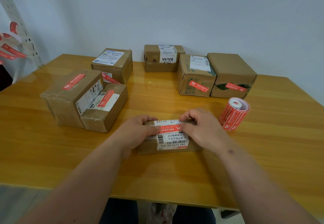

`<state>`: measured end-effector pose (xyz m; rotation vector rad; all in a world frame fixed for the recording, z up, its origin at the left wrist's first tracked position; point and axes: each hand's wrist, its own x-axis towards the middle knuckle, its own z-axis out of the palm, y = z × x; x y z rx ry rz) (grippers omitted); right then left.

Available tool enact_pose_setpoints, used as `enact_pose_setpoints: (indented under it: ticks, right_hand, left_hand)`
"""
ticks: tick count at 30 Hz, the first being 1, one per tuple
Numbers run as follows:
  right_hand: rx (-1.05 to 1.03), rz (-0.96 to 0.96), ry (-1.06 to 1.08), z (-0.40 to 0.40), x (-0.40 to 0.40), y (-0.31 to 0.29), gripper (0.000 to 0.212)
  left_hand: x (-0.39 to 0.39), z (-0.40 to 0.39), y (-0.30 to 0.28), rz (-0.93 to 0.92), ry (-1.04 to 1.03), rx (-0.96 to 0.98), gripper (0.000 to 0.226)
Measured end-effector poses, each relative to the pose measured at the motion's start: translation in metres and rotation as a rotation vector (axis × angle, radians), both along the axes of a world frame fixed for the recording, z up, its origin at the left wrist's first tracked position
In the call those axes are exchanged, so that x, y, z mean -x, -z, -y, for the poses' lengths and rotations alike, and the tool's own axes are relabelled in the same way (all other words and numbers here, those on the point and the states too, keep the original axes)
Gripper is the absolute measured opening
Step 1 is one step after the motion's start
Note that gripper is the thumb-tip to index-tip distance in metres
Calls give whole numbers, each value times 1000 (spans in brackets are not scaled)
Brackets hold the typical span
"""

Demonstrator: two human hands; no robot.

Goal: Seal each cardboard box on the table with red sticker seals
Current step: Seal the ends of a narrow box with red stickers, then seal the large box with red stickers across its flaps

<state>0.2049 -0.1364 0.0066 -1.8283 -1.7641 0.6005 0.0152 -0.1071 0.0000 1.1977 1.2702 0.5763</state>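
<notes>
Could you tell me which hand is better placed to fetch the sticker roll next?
Right: the sticker roll stands just beyond the right hand; the left hand lies across the box.

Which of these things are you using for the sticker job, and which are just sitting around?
For the job:
- small box under both hands
- red sticker being pressed on it
- left hand, right hand
- sticker roll
- other boxes, such as the BAHA box, which shows no red sticker

Just sitting around:
- loose red strips hanging on the metal rack
</notes>
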Motion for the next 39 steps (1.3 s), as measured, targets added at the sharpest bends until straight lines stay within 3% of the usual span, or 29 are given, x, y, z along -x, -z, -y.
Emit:
enact_pose_setpoints:
  ticks: [2,5,10,15,20,24,27,30,35,39]
  right_hand:
    - [97,65,-92,5,-1,-9,26]
    - [238,290,-211,11,-4,-21,61]
    - [255,179,-148,9,-2,-19,65]
    - [165,194,53,-6,27,-13,65]
    - [104,116,-24,-32,67,-2,49]
    - [240,-193,-242,-46,75,-3,36]
    - [202,-313,-150,-53,71,-1,36]
    - [77,-160,-49,-66,64,1,32]
    - [-145,196,117,-85,38,-6,44]
    - [-139,389,246,-107,10,-13,62]
  left_hand:
    - [1,-1,2,-32,10,-14,34]
    - [2,-2,0,-227,-11,-211,34]
    - [3,-6,-4,-555,-152,-670,41]
    - [8,-9,-11,-615,-231,-888,28]
    - [19,-17,-15,-797,-124,-810,34]
    - [31,-27,-25,-1038,126,-657,51]
    - [35,-33,-27,-1133,122,-691,49]
    - [31,-37,-26,-1078,86,-740,47]
    - [13,-46,-31,-948,97,-751,44]
    - [-3,-56,-33,-865,144,-732,44]
